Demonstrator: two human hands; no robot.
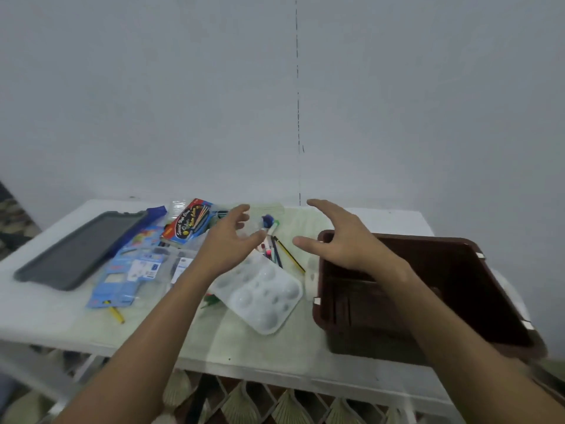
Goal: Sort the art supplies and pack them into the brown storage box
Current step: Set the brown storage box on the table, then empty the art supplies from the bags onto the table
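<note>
Both my hands hover above the table with spread, relaxed fingers and hold nothing. My left hand (227,240) is over a loose bunch of markers and pencils (275,249), close to a white marker with a green cap (273,227). My right hand (339,240) hangs over the left rim of the brown storage box (458,270), which stands open at the table's right. A white paint palette (263,295) lies just in front of the markers. A red and blue box of colour sticks (186,224) lies behind my left hand.
A grey tray (76,249) lies at the table's left, with blue stationery packets (128,270) beside it. A yellow pencil (116,314) pokes out under the packets. The white table (260,347) stands against a plain wall; patterned floor shows below its front edge.
</note>
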